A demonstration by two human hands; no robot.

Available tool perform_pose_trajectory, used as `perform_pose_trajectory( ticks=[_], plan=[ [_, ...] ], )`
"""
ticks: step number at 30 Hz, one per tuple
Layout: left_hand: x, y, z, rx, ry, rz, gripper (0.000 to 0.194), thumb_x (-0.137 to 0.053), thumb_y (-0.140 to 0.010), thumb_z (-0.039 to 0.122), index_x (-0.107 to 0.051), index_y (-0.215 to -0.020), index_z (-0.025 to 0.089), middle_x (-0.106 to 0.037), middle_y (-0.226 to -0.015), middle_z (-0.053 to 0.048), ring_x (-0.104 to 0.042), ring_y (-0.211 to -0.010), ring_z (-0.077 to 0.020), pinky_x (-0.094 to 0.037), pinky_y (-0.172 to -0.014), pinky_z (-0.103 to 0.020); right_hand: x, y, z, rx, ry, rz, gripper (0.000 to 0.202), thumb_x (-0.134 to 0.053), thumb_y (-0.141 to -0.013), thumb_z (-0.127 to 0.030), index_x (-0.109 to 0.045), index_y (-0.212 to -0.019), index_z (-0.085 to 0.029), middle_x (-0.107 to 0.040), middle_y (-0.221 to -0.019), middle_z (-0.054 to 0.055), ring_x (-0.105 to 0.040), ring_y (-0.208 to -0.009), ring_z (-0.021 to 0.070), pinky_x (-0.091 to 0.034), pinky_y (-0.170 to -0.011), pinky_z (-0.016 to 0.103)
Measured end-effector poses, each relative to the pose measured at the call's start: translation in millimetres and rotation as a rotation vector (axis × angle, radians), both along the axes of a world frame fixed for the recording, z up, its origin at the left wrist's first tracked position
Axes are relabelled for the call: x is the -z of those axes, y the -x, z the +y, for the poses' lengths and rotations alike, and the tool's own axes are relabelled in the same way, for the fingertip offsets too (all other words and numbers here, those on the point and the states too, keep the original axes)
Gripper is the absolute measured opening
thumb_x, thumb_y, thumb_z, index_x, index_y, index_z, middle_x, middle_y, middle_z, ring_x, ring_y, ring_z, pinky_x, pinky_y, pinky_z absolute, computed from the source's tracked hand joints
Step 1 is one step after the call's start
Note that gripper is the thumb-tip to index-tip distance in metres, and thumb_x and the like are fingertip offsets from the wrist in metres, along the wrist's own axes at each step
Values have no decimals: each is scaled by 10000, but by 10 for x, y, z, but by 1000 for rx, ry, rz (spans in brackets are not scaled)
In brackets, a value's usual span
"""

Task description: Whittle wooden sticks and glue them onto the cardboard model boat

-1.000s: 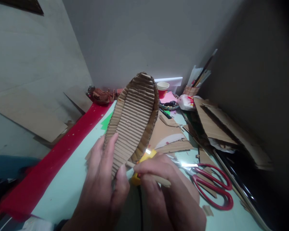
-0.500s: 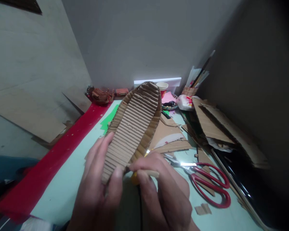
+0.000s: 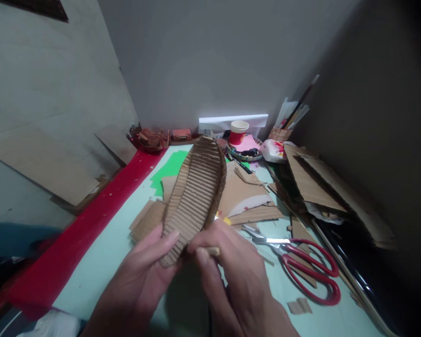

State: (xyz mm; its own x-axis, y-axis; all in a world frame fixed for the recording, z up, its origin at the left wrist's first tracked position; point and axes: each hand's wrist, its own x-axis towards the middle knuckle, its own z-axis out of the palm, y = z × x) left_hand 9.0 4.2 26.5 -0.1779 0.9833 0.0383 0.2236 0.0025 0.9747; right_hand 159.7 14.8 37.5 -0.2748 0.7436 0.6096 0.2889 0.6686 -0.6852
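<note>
A boat-shaped piece of corrugated cardboard (image 3: 194, 192) is held up at an angle, its ribbed inside facing me and its side walls curving up. My left hand (image 3: 143, 267) grips its lower left end, thumb on the ribbed face and fingers behind. My right hand (image 3: 231, 271) is closed at the lower right edge of the piece, fingertips against the wall. A small pale strip (image 3: 213, 251), seemingly cardboard, sticks out from between its thumb and forefinger. Most of that strip is hidden by the fingers.
Red-handled scissors (image 3: 310, 267) lie at the right beside cardboard scraps (image 3: 300, 305). Flat cardboard (image 3: 242, 187) and green paper (image 3: 170, 171) lie behind. A red paper cup (image 3: 237, 135) stands at the back; stacked cardboard (image 3: 315, 180) leans right. Red cloth (image 3: 101, 206) edges the table's left.
The boat-shaped piece has tipped and lowered, showing more of its right wall's outer edge. My left hand has turned, its thumb moving up onto the ribs. A yellow object by the right fingers is now hidden.
</note>
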Motion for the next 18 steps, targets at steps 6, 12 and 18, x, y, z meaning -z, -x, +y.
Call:
perform_pose_trajectory(
  ticks=[6, 12, 18],
  plan=[
    [-241, -117, 44, 62, 373, -823, 364, -544, -955, 215, -640, -1307, 223, -753, -1184, -102, -679, -1158, -295, -605, -933, -393, -28, -29, 50, -7, -73, -86, 193, -420, -962, -98, -598, -895, -129, -602, -800, 60, -560, -733, 166, -423, -636, 293],
    [-246, -209, 4, -8, 279, -909, 531, -654, -905, 225, -529, -1421, 237, -752, -1189, -102, -692, -1122, -274, -575, -950, -354, 9, -49, 54, -3, -156, -63, 177, -431, -953, -80, -602, -924, -115, -614, -784, 65, -560, -701, 161, -424, -614, 288],
    [-276, -254, -55, -93, 270, -841, 445, -718, -863, 247, -635, -1300, 233, -745, -1206, -77, -689, -1120, -243, -588, -842, -225, 14, -52, 33, -3, -211, -16, 165, -454, -945, -47, -604, -986, -104, -641, -826, 65, -566, -731, 156, -447, -669, 277]
  ],
)
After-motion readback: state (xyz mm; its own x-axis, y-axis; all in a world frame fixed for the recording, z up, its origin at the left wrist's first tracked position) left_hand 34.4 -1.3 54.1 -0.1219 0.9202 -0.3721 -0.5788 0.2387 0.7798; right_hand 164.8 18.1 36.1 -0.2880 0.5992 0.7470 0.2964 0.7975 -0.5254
